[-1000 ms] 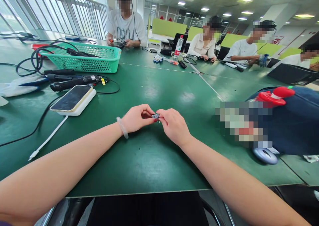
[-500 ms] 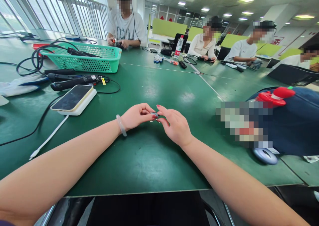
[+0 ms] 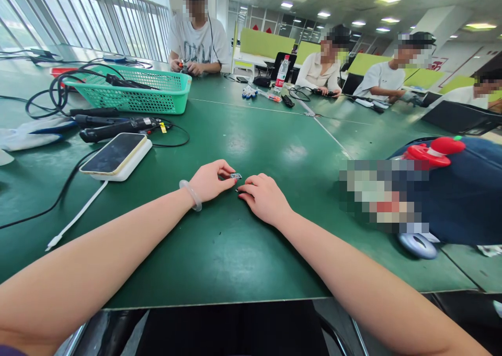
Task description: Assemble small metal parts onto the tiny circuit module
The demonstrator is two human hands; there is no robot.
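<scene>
A small flat dark piece with pale markings, like a tiny circuit board (image 3: 236, 176), is pinched between the thumb and fingers of my left hand (image 3: 212, 181). Its outer end points toward my right hand (image 3: 266, 199), which is low over the green tabletop (image 3: 219, 262). The fingers of that hand are curled together, and a tiny pale and dark bit (image 3: 237, 190) shows at their tips. Whether they grip it or only touch it is too small to tell. A pale bangle (image 3: 191, 195) circles my left wrist.
To the left are a phone (image 3: 115, 153) on a white stand, black cabled tools (image 3: 117, 130), a glove (image 3: 35, 134) and a green basket (image 3: 149, 95). A dark blue bag (image 3: 466, 188) is at the right. Several people sit beyond, near a water bottle (image 3: 282, 75).
My hands have drawn apart. The small board stays in my left hand, slightly further left, while my right hand has let go of it and dropped to the tabletop.
</scene>
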